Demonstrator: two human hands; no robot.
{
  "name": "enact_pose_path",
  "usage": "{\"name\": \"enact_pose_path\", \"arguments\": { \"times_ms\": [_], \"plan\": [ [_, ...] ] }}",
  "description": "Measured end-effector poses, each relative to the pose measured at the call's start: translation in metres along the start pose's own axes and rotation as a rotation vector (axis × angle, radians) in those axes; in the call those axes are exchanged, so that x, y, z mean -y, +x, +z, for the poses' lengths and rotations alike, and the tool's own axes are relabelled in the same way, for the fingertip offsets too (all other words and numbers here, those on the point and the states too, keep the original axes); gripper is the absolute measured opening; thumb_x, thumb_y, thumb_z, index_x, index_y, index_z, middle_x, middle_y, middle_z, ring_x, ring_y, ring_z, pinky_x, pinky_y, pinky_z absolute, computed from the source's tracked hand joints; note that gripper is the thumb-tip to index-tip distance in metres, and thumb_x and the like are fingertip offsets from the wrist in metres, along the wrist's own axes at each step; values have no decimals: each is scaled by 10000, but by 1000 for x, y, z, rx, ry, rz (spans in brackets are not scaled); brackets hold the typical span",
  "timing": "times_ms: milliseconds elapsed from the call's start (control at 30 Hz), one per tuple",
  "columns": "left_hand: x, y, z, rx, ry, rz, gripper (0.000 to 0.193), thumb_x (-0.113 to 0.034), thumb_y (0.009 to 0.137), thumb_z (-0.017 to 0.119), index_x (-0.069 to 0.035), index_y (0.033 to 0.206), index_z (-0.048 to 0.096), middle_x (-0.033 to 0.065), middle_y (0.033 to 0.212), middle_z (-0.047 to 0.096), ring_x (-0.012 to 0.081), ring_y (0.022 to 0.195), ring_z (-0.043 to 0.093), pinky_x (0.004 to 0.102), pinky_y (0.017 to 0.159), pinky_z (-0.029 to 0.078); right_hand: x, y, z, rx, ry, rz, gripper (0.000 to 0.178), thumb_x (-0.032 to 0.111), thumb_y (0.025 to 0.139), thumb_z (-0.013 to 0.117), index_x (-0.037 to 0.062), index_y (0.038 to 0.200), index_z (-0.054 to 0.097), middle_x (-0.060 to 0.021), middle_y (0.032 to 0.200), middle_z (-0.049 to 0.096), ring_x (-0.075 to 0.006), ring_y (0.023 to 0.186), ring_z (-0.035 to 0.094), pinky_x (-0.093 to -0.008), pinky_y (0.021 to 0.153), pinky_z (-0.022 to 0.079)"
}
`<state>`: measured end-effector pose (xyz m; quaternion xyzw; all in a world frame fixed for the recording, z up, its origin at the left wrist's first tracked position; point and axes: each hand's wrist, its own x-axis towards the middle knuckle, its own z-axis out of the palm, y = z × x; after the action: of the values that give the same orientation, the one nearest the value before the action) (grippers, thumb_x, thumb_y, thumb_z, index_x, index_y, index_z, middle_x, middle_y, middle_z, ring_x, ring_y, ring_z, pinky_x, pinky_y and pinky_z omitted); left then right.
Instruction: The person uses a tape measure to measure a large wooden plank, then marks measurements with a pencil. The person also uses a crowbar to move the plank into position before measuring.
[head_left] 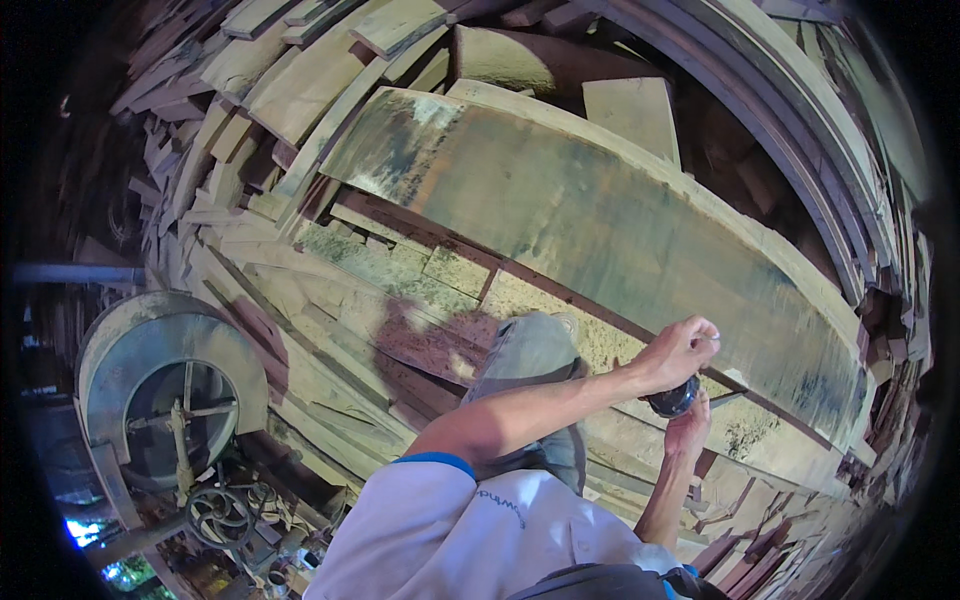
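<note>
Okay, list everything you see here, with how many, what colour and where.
Large slab: one, greenish brown with dark stains, centre
Pale board: one, tan, behind the slab, top
Stacked planks: many, tan and grey, upper left
Long beams: several, greyish, upper right
Round wheel housing: one, grey, lower left
Spoked handwheel: one, dark, below the housing
Round object: one, black, between the hands, kind unclear
Trousers: one pair, grey, lower centre
Shirt: one, white with blue trim, bottom
Left hand: one, bare, right of centre
Right hand: one, bare, just below the left
</note>
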<state>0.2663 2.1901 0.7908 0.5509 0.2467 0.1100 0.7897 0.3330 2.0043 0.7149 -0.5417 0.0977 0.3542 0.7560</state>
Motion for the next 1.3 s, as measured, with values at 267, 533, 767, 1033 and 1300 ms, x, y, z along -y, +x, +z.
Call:
{"name": "enact_pose_path", "arguments": {
  "times_ms": [267,533,767,1033,1300],
  "plan": [
    [-62,0,-7,105,-99,86,424,-286,941,569,61,1176,506,159,955,656,173,879,618,326,819,475,-10,11,-1,218,-219,60,351,205,977,490,56,1295,499,-95,1187,621,-199,1013,634,-344,862,535],
    [-48,21,-130,-67,-202,95,341,-255,949,562,10,1163,543,56,826,627,107,777,568,280,717,470,-88,53,111,257,-230,184,425,242,965,489,58,1347,466,-99,1243,593,-212,1077,609,-363,923,505],
    [-14,11,-306,-493,-171,-19,412,-301,951,584,-3,1227,512,84,900,618,142,813,585,292,707,472,-129,88,280,565,-132,417,246,299,902,551,60,851,525,-59,824,532,-189,726,547,-325,759,500],
    [-49,3,-374,-685,-75,-82,755,-469,965,525,51,1411,207,200,1182,460,285,1086,533,365,910,446,-149,82,434,845,-746,85,548,413,925,599,-43,1229,595,-130,1158,646,-191,1023,609,-307,888,474],
    [-62,4,-409,-624,-51,-166,788,-499,952,540,43,1414,202,182,1173,452,227,1072,499,335,913,424,-182,160,438,577,-210,399,317,172,921,537,-23,1166,589,-33,832,570,-116,704,523,-283,653,442]
  ]
}}
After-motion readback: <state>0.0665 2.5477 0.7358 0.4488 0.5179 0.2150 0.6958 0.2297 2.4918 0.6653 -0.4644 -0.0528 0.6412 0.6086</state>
